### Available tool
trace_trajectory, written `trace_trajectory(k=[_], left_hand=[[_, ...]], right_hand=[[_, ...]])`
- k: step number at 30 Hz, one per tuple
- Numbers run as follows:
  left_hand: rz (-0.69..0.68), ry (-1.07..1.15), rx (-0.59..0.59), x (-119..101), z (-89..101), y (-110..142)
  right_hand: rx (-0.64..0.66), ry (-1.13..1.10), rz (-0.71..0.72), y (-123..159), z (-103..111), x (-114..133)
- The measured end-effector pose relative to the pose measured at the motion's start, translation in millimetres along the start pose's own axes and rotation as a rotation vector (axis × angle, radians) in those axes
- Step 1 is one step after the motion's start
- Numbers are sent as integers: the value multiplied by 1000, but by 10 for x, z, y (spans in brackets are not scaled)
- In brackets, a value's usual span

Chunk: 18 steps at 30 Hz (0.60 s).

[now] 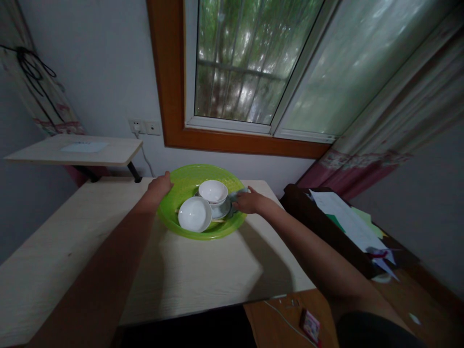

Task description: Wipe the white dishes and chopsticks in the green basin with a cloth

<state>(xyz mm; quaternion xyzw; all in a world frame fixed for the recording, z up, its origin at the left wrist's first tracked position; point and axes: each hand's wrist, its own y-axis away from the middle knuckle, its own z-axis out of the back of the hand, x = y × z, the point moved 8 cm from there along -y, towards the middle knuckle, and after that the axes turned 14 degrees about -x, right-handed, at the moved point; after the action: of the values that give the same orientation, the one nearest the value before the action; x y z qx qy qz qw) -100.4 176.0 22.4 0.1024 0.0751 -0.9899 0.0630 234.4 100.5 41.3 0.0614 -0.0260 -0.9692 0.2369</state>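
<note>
A bright green plastic basin (188, 180) stands at the far side of a pale wooden table (203, 270). Inside it lie two white bowls, one in front (195, 214) and one behind (213, 191), the rear one resting on a greyish plate (222, 210). My left hand (160, 186) grips the basin's left rim with fingers curled over it. My right hand (246, 200) is closed at the basin's right rim, beside the plate; a greyish piece shows by its fingers, and I cannot make out what it is.
A small raised shelf (76, 150) stands at the table's back left. A window (253, 63) with curtain fills the wall ahead. To the right a dark cabinet (326, 227) carries papers (348, 220). A small red pack (310, 325) and a cable lie on the lower wooden surface.
</note>
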Motion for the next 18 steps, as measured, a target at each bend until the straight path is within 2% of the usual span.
trace_trajectory(k=[4,8,13,18], left_hand=[[-18,12,-15,-1,-25,-29],[-4,26,-23,11,-42,-29],[-9,23,-33,23,-72,-48],[-8,28,-35,20,-69,-30]], right_hand=[[-83,35,-44,-170,-34,-150],[-132,43,-43,-210,-60,-101],[-5,45,-46,-33,-73,83],[183,-186,-5,256,-2,314]])
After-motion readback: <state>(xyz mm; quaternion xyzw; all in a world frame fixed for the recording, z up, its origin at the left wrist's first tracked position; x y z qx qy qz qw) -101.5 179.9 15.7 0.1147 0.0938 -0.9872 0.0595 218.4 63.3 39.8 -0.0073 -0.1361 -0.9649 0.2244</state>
